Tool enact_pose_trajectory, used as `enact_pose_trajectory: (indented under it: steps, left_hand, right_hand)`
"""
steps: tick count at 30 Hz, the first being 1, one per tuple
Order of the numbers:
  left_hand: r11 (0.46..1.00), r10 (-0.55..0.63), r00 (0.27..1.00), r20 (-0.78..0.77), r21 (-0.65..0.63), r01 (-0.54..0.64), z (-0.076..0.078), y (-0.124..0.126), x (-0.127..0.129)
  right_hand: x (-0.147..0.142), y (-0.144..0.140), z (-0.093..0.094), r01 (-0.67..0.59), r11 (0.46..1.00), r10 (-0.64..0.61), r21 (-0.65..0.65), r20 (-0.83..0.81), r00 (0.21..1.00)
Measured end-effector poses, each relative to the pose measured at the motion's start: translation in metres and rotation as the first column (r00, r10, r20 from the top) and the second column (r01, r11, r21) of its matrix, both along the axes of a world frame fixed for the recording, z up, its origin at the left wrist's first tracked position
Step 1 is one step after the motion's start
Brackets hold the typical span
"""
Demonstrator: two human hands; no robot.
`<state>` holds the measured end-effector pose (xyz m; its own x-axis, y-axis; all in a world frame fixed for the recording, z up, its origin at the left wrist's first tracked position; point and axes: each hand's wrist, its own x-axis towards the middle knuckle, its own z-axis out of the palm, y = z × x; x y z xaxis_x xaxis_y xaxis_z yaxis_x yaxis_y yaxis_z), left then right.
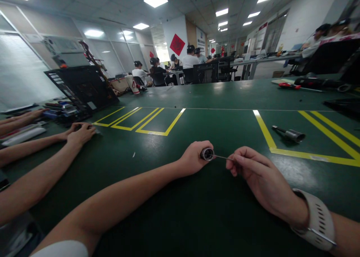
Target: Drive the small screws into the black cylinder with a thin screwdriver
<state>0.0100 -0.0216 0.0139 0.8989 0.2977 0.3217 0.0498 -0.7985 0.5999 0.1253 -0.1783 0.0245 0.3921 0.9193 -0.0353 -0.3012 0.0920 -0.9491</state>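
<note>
My left hand (196, 157) is closed around a dark metal cylinder (207, 154), whose round open end faces me. A thin metal rod (222, 157) runs from that opening to my right hand (250, 169), which pinches its other end between thumb and fingers. The rod's tip is at or inside the mouth of the cylinder; how deep I cannot tell. Beyond my right hand, a dark metal piece (289, 134) with a narrow shaft and a wide cup end lies on the green table (225, 204).
Yellow tape outlines (152, 132) mark the table. At the left are another person's hands (80, 132), a black panel frame (84, 86) and a paper cup (132, 84). A red-handled screwdriver (289, 86) lies at the far right. Several people sit in the background.
</note>
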Motion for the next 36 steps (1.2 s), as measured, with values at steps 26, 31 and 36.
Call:
enact_pose_trajectory:
  steps: [26,31,36]
  left_hand:
    - [1.0,0.014,1.0,-0.01,0.025,-0.014,0.0,-0.001,0.001]
    - [0.99,0.087,0.994,-0.062,0.117,-0.079,-0.003,0.001,0.001]
    - [0.979,0.067,0.994,-0.085,0.199,-0.049,-0.006,0.003,0.001]
  right_hand:
    - [0.003,-0.001,-0.004,0.012,0.999,-0.014,0.038,0.045,0.999]
    - [0.001,-0.007,-0.007,0.056,0.998,-0.042,-0.023,0.396,0.917]
    - [0.0,-0.007,-0.003,0.009,0.996,0.032,-0.085,0.471,0.881]
